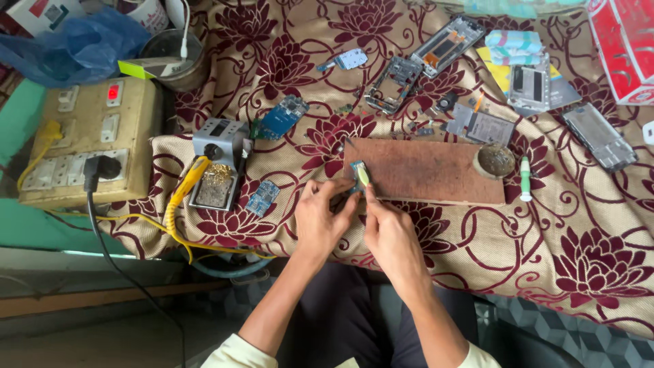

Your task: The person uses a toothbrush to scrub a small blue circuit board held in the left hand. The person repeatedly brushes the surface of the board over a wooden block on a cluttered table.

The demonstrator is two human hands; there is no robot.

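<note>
Landmark: wooden work board (426,170) on the floral cloth (579,225).

L hand (322,219) sits at the board's near-left corner, fingers curled together, tips pinching a small blue circuit board (355,170) down on that corner. R hand (388,232) is just beside it, touching the L, fingers closed round a yellow-tipped tool (363,175) whose tip rests on the small board.

On the board's right end: a round flux tin (495,161). Just right of the board: a white-green pen tool (525,178). Left of the board: soldering station (219,158) w/ yellow coiled lead, 2 more blue circuit boards, then a switch box (88,140) w/ red lamp lit. Behind the board: phone frames & parts (392,83).
</note>
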